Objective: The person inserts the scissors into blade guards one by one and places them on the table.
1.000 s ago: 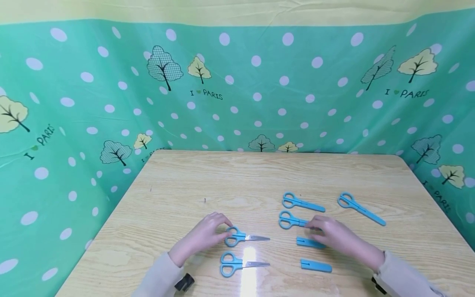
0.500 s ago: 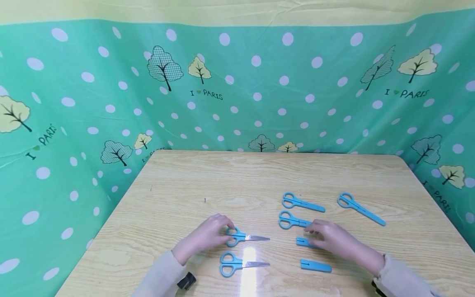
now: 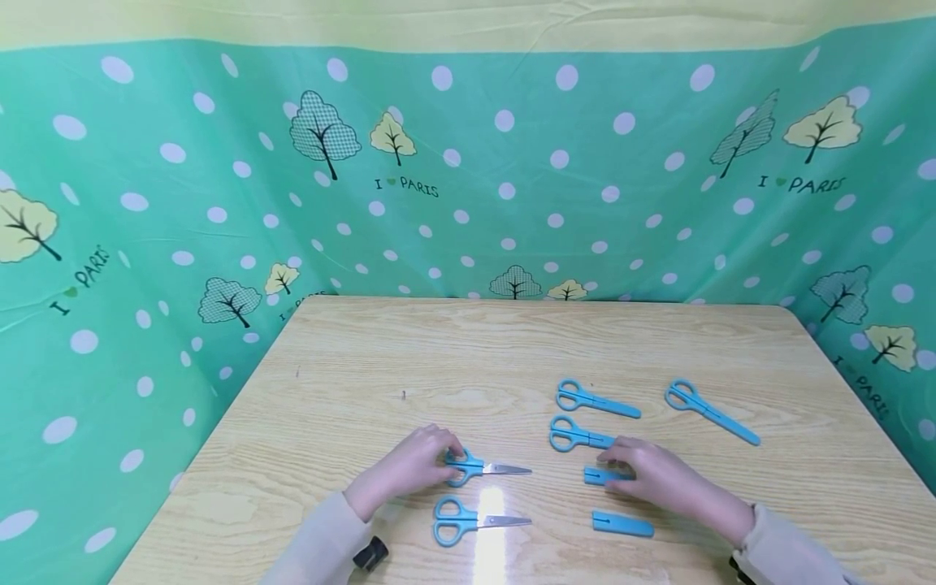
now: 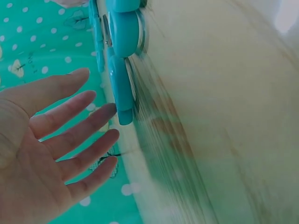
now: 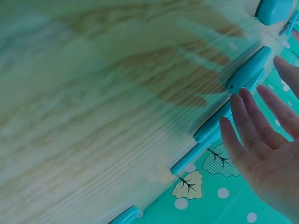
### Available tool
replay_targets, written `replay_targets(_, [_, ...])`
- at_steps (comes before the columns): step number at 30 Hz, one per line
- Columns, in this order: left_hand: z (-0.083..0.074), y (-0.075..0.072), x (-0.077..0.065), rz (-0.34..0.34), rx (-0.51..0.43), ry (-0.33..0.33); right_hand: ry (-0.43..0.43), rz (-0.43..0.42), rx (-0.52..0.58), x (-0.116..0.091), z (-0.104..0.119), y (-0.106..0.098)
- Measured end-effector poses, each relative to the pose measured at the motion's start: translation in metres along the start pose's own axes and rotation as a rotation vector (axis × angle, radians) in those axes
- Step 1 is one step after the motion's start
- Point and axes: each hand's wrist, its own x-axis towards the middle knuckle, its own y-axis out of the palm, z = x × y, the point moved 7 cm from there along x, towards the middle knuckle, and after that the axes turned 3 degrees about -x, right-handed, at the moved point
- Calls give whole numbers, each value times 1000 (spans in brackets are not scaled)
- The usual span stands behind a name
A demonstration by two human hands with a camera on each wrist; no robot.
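Note:
My left hand hovers at the handle loops of unsheathed blue-handled scissors; its thumb and fingertips overlap the loops in the head view. The left wrist view shows its fingers spread and relaxed beside a blue handle, gripping nothing. A second bare-bladed pair of scissors lies closer to me. Over on the right, my right hand hides the far end of a blue blade sheath. Its fingers look loosely extended in the right wrist view, without a grip. Another sheath lies nearer to me.
Behind the right hand lie two sheathed scissors, the farther pair and the nearer pair. A third sheathed pair slants at the right. The wooden table meets a green dotted curtain at the back.
The right hand has drawn slightly back from the nearer sheathed scissors toward the loose sheath. My left hand has shifted slightly at the loops. The scissors and sheaths have stayed put.

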Motion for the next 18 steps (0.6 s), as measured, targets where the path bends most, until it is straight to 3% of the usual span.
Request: replay_targets(18, [9, 9, 5, 35, 13, -42, -21, 21, 29, 1, 0, 6])
